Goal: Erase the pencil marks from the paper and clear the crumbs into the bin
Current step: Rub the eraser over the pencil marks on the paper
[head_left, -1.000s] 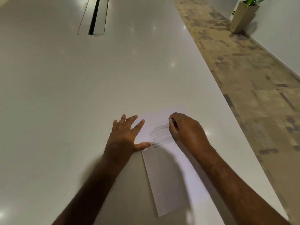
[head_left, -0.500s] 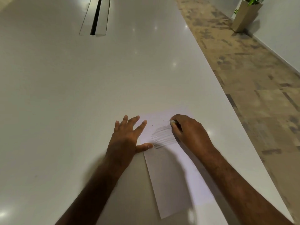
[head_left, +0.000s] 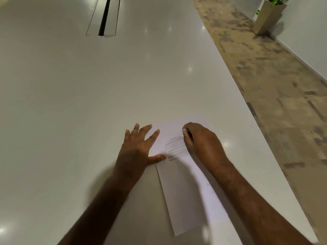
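A white sheet of paper [head_left: 185, 191] lies on the glossy white table [head_left: 70, 112] near its right edge. Grey pencil marks [head_left: 175, 147] cover a patch in the sheet's upper part, and a few dark crumbs [head_left: 170, 134] lie just above them. My left hand [head_left: 138, 149] lies flat with fingers spread, pressing the paper's left edge; the thumb touches the sheet beside the marks. My right hand [head_left: 203, 142] is curled over the marks' right end and pinches a small pale eraser [head_left: 184, 130], of which only the tip shows. No bin is in view.
A long dark cable slot [head_left: 104, 16] is set into the table at the far end. To the right, past the table's edge, runs a patterned brown floor [head_left: 274, 76]. A tall beige planter [head_left: 267, 16] stands by the white wall.
My right hand with the eraser has shifted slightly along the pencil marks. My left hand stays pressed on the paper. The view has drifted a little.
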